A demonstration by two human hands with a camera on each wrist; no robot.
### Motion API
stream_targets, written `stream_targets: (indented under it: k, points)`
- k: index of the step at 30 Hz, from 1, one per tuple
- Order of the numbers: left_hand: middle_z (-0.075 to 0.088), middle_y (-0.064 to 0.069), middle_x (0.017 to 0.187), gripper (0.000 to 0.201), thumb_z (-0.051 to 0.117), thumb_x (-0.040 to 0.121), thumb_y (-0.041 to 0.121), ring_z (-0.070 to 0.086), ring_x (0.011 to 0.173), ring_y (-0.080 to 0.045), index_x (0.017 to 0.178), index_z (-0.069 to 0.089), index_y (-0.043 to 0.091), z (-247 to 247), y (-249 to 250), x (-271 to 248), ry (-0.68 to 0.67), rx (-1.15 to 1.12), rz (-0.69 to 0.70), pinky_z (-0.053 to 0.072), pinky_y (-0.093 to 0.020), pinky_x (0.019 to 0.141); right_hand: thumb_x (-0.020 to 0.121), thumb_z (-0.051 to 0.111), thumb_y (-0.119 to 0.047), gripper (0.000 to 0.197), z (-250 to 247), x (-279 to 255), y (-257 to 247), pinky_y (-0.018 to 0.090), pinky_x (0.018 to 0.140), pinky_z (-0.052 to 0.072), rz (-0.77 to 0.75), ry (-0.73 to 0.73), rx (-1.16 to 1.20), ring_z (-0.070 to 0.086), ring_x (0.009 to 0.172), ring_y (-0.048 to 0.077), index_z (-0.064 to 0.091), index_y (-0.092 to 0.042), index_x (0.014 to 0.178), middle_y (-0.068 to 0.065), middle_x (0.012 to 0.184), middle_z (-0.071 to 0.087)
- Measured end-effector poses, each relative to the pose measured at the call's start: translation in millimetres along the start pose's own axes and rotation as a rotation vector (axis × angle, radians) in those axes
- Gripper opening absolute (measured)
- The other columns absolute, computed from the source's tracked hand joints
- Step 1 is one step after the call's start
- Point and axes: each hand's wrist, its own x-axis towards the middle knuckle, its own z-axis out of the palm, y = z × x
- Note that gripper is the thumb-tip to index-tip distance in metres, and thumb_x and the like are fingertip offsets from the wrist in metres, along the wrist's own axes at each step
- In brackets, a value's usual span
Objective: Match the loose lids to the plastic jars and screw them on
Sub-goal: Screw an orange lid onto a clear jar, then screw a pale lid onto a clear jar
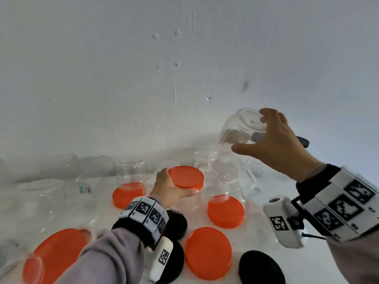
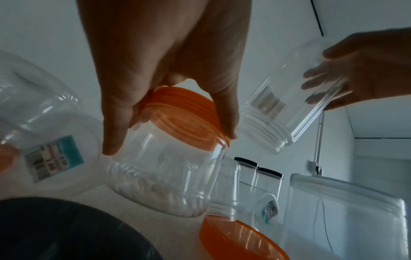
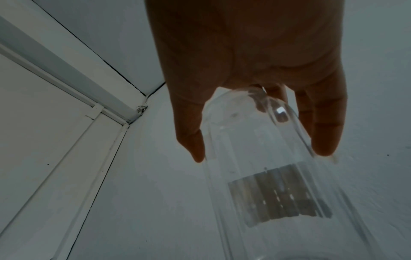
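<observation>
My left hand [image 1: 176,186] grips an orange lid [image 1: 185,177] by its rim, raised above the table. In the left wrist view the lid [image 2: 184,112] shows its threaded underside between thumb and fingers. My right hand [image 1: 251,133] holds a clear plastic jar [image 1: 227,158] by its base, up and to the right of the lid. The jar is tilted, with its open threaded mouth [image 2: 264,135] pointing down and left toward the lid, a short gap apart. In the right wrist view my fingers [image 3: 322,133] wrap the jar's base [image 3: 244,123].
On the white table lie several loose orange lids [image 1: 208,253] and black lids [image 1: 260,267]. Clear jars stand mouth-down on two orange lids [image 1: 225,214]. More clear jars [image 1: 131,171] line the wall behind, and one lies on its side [image 2: 164,179].
</observation>
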Motion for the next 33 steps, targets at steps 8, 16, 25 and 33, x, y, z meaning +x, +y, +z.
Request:
stream_targets:
  k: [8, 16, 25, 33]
  points:
    - [0.029, -0.008, 0.147, 0.112, 0.078, 0.067, 0.054, 0.035, 0.133, -0.030, 0.147, 0.013, 0.009, 17, 10, 11, -0.022, 0.353, -0.135, 0.031, -0.039, 0.108, 0.055, 0.080, -0.050, 0.105, -4, -13, 8, 0.008, 0.061, 0.027, -0.052, -0.041, -0.049, 0.041, 0.095, 0.010, 0.021, -0.040, 0.141, -0.007, 0.114, 0.026]
    - [0.031, -0.012, 0.145, 0.099, 0.077, 0.074, 0.039, 0.037, 0.131, -0.028, 0.146, 0.018, 0.007, -10, -9, 3, -0.018, 0.301, -0.039, 0.033, -0.039, 0.109, 0.049, 0.078, -0.050, 0.092, 12, -19, -1, 0.012, 0.069, 0.031, -0.078, -0.037, 0.142, 0.043, 0.105, 0.012, 0.030, -0.034, 0.126, -0.007, 0.119, 0.033]
    - [0.053, 0.004, 0.122, 0.046, 0.065, 0.081, 0.022, 0.050, 0.113, -0.013, 0.125, 0.052, 0.016, -100, -87, -40, -0.182, 0.632, -0.047, 0.043, -0.024, 0.094, 0.051, 0.082, -0.049, 0.086, 49, -25, -16, 0.014, 0.067, 0.035, -0.051, -0.178, 0.240, 0.047, 0.103, 0.013, 0.024, -0.033, 0.113, -0.007, 0.117, 0.039]
    - [0.040, 0.006, 0.142, 0.071, 0.065, 0.077, 0.028, 0.033, 0.128, -0.018, 0.141, 0.037, 0.022, -121, -109, -62, -0.461, 1.215, -0.155, 0.032, -0.035, 0.105, 0.055, 0.083, -0.048, 0.093, 75, -45, -33, 0.013, 0.065, 0.034, -0.100, -0.401, 0.181, 0.048, 0.088, 0.003, 0.030, -0.038, 0.131, -0.007, 0.114, 0.037]
